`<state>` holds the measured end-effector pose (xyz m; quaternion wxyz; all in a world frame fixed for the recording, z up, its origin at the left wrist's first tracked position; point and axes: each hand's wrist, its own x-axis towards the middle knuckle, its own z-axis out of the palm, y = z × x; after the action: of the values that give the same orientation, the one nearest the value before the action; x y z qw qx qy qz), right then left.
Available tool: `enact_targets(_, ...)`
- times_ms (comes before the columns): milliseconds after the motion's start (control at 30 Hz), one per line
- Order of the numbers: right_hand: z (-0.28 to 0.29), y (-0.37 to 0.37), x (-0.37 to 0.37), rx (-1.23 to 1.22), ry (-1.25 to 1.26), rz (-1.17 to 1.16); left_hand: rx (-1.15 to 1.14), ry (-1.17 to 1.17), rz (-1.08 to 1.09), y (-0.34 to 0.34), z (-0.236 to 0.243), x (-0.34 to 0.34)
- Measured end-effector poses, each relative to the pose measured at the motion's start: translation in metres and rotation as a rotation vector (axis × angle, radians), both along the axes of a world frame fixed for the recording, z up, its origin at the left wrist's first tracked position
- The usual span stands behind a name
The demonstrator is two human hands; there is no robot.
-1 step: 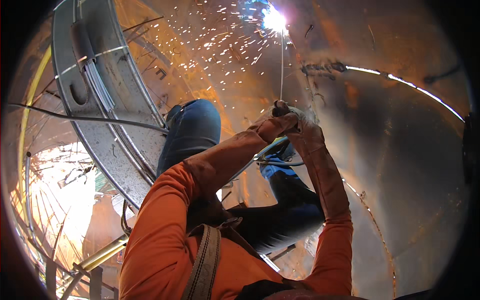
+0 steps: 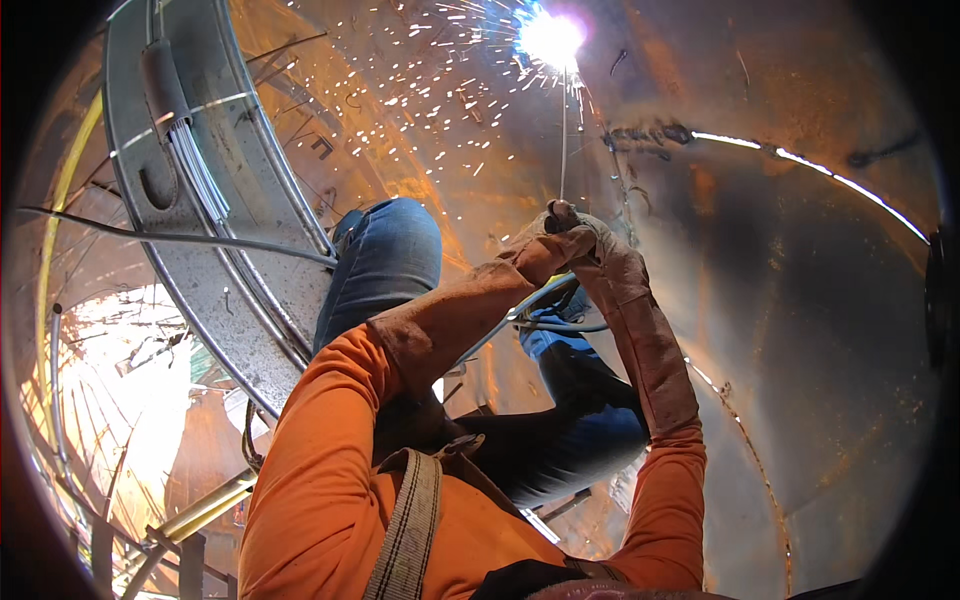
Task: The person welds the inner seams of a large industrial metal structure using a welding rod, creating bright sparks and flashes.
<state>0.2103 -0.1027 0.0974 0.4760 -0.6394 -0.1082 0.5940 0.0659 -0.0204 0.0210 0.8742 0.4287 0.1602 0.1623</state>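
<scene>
Both my hands wear long brown leather gloves and are closed together around a welding electrode holder (image 2: 560, 216). My left hand (image 2: 547, 247) reaches across from the lower left and lies against my right hand (image 2: 601, 243). A thin electrode (image 2: 563, 145) rises from the holder to a bright arc (image 2: 550, 40) on the rusty steel plate (image 2: 780, 90), with sparks spraying mostly leftward and down. Cables (image 2: 540, 297) hang below the holder between my legs.
My bent knee (image 2: 390, 240) rests beside a curved metal beam (image 2: 250, 340), which carries a bundle of rods (image 2: 195, 170) and is crossed by a cable (image 2: 120, 228). A yellow hose (image 2: 62, 180), bars and a bright opening lie at left. Seams with slits of light cross the plates at right.
The arc's glow is larger and brighter, and the spray of sparks has shifted slightly. My hands and body are almost unmoved.
</scene>
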Motion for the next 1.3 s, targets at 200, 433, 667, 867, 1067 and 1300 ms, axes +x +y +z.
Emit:
enact_targets(200, 0.011, 0.009, -0.010, -0.316, -0.128, -0.244, -0.580, -0.188, 0.112, -0.008, 0.033, -0.023)
enact_targets(433, 0.015, 0.017, -0.022, -0.137, 0.118, -0.180, -0.473, -0.204, 0.092, -0.001, 0.022, -0.018)
enact_targets(667, 0.016, 0.032, -0.026, -0.106, 0.158, -0.172, -0.277, -0.129, 0.130, 0.003, 0.018, -0.014)
enact_targets(867, 0.022, 0.036, -0.034, -0.074, 0.146, -0.141, -0.013, 0.137, 0.049, 0.014, 0.016, -0.015)
enact_targets(1067, 0.024, 0.036, -0.034, -0.185, 0.061, -0.202, -0.262, -0.034, 0.071, 0.006, 0.025, -0.021)
enact_targets(1300, 0.025, 0.025, -0.031, -0.119, 0.125, -0.205, -0.518, -0.128, 0.106, -0.002, 0.033, -0.026)
